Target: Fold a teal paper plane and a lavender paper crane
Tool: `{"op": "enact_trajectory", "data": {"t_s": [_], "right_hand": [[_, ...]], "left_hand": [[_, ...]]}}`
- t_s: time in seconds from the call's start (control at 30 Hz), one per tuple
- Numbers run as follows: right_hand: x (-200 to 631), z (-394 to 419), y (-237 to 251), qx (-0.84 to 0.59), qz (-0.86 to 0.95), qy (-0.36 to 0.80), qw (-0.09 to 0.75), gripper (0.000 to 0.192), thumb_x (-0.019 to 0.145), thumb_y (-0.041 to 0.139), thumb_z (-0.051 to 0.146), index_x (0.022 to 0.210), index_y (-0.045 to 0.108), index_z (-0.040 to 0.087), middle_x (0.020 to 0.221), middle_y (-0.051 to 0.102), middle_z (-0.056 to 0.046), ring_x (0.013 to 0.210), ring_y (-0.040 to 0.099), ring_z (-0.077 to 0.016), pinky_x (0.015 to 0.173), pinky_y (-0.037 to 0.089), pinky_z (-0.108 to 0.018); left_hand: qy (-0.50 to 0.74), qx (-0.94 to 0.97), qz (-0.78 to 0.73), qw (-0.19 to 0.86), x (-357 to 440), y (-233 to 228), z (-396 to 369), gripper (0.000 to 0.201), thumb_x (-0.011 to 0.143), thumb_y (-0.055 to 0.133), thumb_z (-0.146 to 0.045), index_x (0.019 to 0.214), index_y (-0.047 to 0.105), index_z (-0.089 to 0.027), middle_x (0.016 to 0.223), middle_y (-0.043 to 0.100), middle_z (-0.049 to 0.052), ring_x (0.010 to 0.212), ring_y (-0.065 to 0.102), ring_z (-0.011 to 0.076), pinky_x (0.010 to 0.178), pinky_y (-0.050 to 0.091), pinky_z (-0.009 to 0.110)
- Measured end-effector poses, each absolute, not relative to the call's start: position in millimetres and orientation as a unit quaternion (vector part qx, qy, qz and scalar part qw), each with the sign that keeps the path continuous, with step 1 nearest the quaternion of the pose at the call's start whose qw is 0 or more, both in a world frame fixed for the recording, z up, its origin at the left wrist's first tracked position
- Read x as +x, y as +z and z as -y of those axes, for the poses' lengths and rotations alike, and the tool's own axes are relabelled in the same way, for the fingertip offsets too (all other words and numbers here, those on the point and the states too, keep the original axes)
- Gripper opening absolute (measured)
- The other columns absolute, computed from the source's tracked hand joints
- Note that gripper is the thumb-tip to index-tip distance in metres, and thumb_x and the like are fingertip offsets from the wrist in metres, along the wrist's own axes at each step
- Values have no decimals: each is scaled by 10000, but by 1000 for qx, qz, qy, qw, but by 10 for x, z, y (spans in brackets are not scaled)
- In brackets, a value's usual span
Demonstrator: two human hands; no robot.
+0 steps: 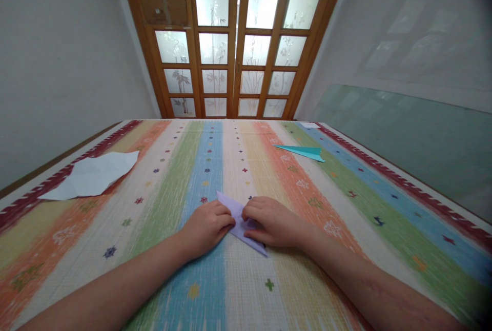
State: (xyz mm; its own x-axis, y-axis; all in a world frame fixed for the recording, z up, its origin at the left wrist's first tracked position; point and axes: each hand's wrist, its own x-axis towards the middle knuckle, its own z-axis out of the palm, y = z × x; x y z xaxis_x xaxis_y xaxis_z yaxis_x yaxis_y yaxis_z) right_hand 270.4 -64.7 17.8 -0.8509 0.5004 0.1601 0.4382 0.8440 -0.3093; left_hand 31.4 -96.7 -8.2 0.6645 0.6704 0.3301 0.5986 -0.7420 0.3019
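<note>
Lilac folded paper point(239, 218) lies flat on the striped cloth point(230, 290), near our edge, pointed ends running from upper left to lower right. We press it from both sides. Left hand point(206, 227): fingers curled, knuckles down, fingertips against the paper's left edge. Right hand point(271, 221): fingers bent over the paper's right half, covering part of it; we cannot tell whether it pinches a flap or only presses. The two hands nearly meet over the fold.

Further out: teal folded paper point(303, 151) on the far right of the cloth, well apart. White creased sheet point(92, 176) at the left border. Nothing lies between these and our hands. Wooden glazed doors point(234, 44) beyond the far edge.
</note>
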Motion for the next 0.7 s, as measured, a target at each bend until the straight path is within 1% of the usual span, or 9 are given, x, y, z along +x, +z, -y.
{"op": "enact_trajectory", "data": {"t_s": [0.17,0.33,0.43,0.57,0.7], "right_hand": [[2730,614,166,-204,958,157,123,186,901,627,311,1017,709,192,1010,690,-73,952,597,-200,855,422,-352],[2781,579,187,-188,957,184,120,218,899,628,285,1068,738,201,1070,689,-91,990,611,-209,892,444,-369],[2801,561,186,-175,958,195,114,239,897,620,251,1099,737,200,1107,681,-101,1011,613,-215,913,447,-375],[2804,543,165,-167,958,203,118,240,887,620,216,1094,741,208,1111,683,-97,1016,615,-208,924,446,-372],[2798,531,155,-167,957,205,120,223,883,626,209,1070,748,197,1104,687,-95,1015,617,-200,928,445,-363]], "left_hand": [[172,933,-315,22,336,-68,1023,232,970,495,-174,1100,687,-164,1053,709,75,988,611,232,895,494,388],[134,947,-292,-15,343,-83,1073,271,977,468,-172,1180,645,-139,1112,698,105,1083,598,271,931,490,433],[126,952,-278,-9,340,-63,1098,276,986,462,-196,1201,633,-161,1086,699,107,1099,594,275,938,482,446],[131,961,-242,26,374,-35,1152,286,992,462,-213,1232,615,-188,1077,686,100,1079,600,246,950,471,417],[127,965,-225,54,435,-17,1221,311,994,459,-217,1278,586,-194,1092,669,100,1084,592,241,964,460,400]]}}
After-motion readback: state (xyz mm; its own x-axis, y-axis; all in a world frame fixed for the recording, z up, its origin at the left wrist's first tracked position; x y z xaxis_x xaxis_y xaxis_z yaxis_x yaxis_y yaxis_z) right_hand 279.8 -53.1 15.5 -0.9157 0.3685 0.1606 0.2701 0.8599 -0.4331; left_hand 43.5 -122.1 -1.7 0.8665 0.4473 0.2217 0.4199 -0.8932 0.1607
